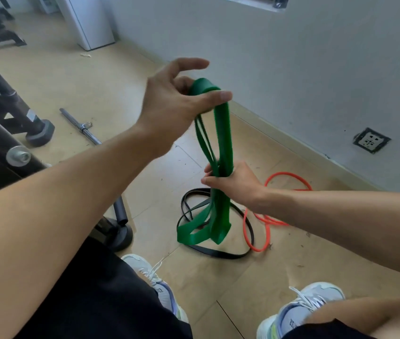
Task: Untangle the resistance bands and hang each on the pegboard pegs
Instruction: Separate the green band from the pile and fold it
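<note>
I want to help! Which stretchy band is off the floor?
The green band: the left hand and right hand hold it up. The black band and orange band lie on the floor.

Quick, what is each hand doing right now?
Left hand: holds the top of the green band.
Right hand: grips the green band's middle.

No words, brand names or numbers can be read. The left shoe [163,293] and right shoe [297,319] carry small dark marks on their tongues, too blurred to make out.
</note>
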